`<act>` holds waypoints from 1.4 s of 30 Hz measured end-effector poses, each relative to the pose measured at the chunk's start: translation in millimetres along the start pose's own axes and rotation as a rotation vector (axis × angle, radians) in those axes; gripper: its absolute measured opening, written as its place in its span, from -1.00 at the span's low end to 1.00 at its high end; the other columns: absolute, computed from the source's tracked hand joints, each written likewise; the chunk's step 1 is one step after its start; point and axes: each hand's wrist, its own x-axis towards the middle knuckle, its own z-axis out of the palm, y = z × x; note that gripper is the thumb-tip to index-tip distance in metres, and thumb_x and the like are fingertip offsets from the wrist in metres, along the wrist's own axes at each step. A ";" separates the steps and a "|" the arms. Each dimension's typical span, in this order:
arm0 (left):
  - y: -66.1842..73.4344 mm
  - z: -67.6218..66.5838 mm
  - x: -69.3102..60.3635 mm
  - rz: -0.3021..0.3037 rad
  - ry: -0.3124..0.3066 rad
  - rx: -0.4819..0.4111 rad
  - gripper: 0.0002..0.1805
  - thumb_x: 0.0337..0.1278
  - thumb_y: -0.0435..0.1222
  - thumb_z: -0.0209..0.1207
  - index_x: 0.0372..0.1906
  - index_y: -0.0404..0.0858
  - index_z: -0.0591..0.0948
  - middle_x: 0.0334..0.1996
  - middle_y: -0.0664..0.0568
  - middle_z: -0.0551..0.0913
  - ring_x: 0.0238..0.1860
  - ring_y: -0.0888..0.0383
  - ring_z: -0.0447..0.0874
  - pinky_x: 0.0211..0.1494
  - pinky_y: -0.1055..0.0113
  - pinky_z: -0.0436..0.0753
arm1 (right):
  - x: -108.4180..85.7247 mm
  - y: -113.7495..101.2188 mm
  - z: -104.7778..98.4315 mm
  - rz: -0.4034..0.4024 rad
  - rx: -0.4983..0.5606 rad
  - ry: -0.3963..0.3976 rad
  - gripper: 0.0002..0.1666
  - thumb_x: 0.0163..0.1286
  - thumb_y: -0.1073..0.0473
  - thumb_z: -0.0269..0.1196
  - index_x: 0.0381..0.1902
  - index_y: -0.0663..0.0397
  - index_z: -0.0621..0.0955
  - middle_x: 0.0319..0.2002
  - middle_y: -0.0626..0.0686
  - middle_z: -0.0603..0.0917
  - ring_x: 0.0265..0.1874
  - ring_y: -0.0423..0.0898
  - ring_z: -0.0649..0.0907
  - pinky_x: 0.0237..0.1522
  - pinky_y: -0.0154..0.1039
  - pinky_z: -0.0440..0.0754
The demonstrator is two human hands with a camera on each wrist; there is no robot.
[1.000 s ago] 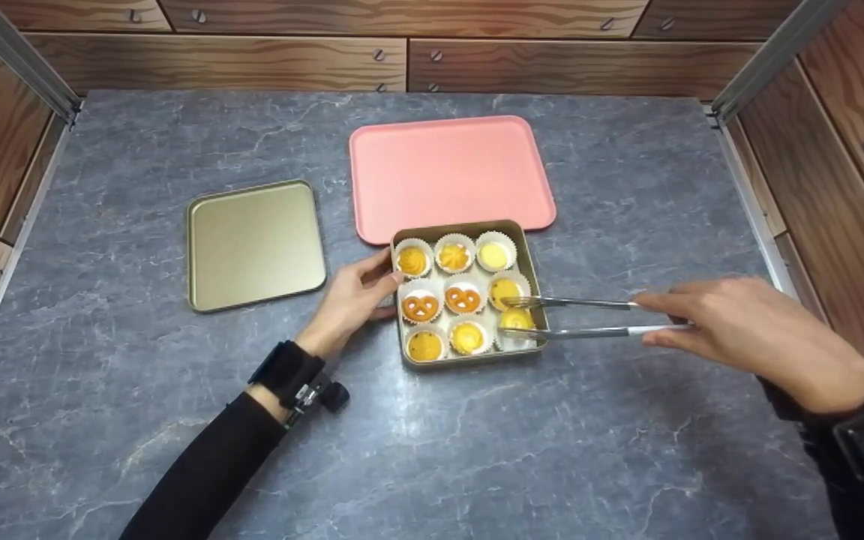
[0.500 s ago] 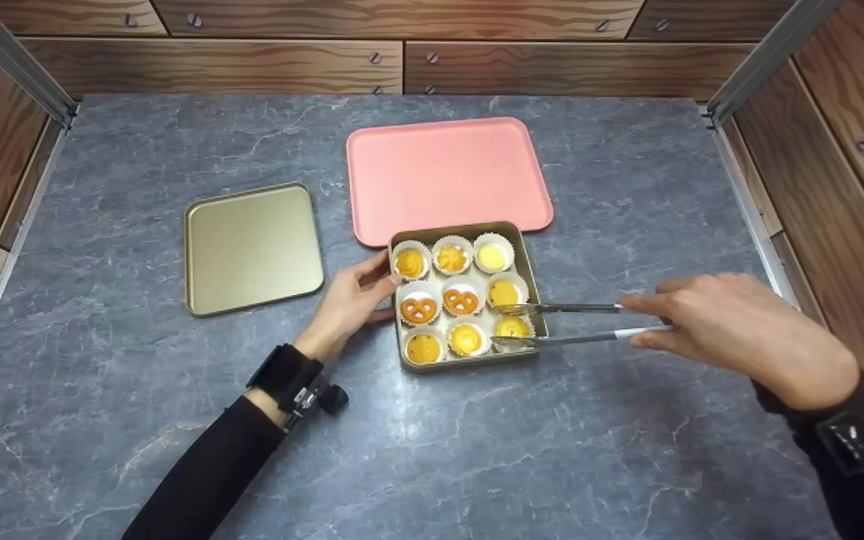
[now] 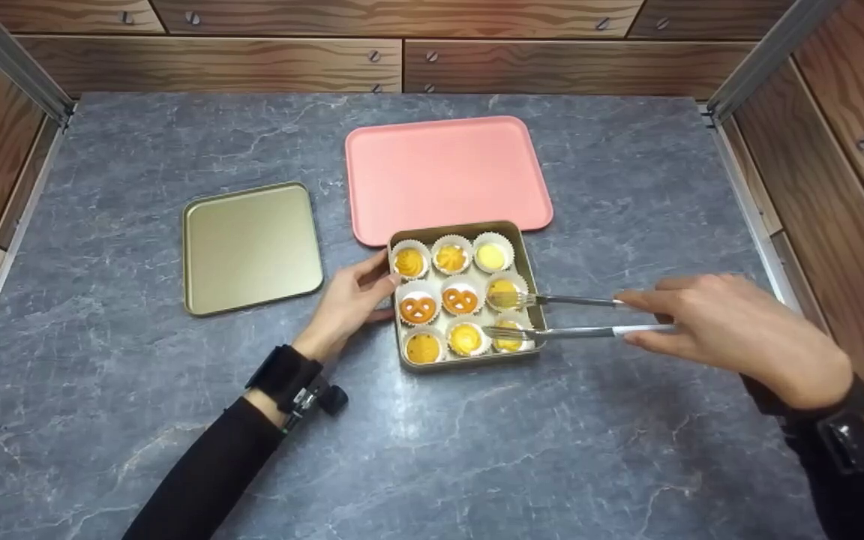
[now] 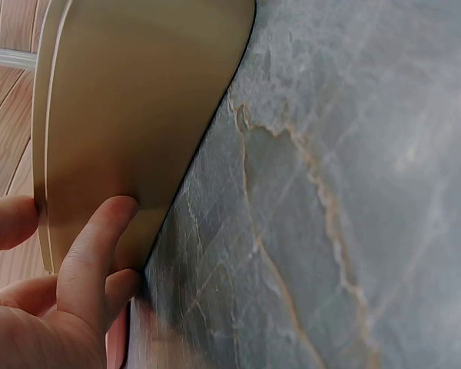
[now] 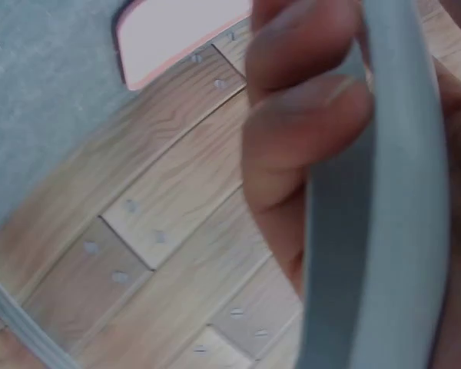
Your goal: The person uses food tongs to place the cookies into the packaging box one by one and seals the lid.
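In the head view, a square gold tin [image 3: 469, 231] holds paper baking cups in rows, with yellow cookies and pretzel-shaped ones inside. My left hand [image 3: 346, 311] holds the tin's left side, thumb at the rim and fingers on the outer wall; the left wrist view has fingers [image 4: 96, 257] touching that wall. My right hand [image 3: 739, 334] grips metal tongs [image 3: 582, 332] between thumb and fingers. Their slotted tips stand apart inside the tin: one over the middle-right cookie [image 3: 503, 286], one over the lower-right cookie [image 3: 508, 345], partly covering both. The right wrist view misses the tips.
Behind the tin lies a pink tray [image 3: 447, 176], touching or just behind its back edge. To the left, a gold lid [image 3: 252, 247] rests on the grey marbled table [image 3: 477, 450]. Wood-patterned panels [image 3: 214, 64] border the table.
The lower-right yellow cookie, earlier higher between the tong tips, now sits lower in its paper cup. The right hand and tongs have shifted slightly left. The left hand stays at the tin.
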 end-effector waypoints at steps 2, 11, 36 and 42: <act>0.0 -0.1 -0.3 -0.004 0.001 -0.004 -0.23 0.45 -0.34 0.21 0.62 -0.29 0.14 0.57 -0.26 0.21 0.29 -0.11 0.60 0.13 0.17 0.79 | -1.7 5.0 6.9 -0.002 0.041 0.052 -0.46 0.26 -0.08 0.51 0.15 -0.03 0.75 -0.41 -0.18 0.68 -0.61 -0.33 0.44 -0.63 -0.25 0.55; -0.4 -0.3 -0.2 0.007 0.004 -0.006 -0.24 0.46 -0.35 0.20 0.62 -0.30 0.15 0.57 -0.24 0.22 0.29 -0.11 0.59 0.11 0.16 0.80 | 0.6 24.9 44.6 0.145 0.199 0.265 -0.43 0.35 0.08 0.46 0.27 0.16 0.63 -0.14 0.17 0.79 -0.35 0.06 0.74 -0.38 0.10 0.78; -0.5 0.3 1.1 0.000 0.016 0.012 -0.23 0.44 -0.34 0.22 0.62 -0.28 0.16 0.58 -0.24 0.20 0.29 -0.10 0.60 0.09 0.18 0.80 | 28.1 70.3 110.9 0.640 0.306 0.306 -0.31 0.60 -0.11 0.15 0.31 0.44 0.47 -0.34 0.37 0.66 -0.43 0.35 0.65 -0.48 0.31 0.59; -0.4 0.7 0.7 0.019 0.007 0.000 -0.24 0.46 -0.35 0.21 0.61 -0.30 0.15 0.57 -0.24 0.22 0.29 -0.11 0.59 0.10 0.15 0.80 | 34.8 73.2 116.8 0.657 0.277 0.272 -0.32 0.61 -0.12 0.14 0.26 0.46 0.46 -0.34 0.43 0.63 -0.39 0.45 0.64 -0.45 0.39 0.56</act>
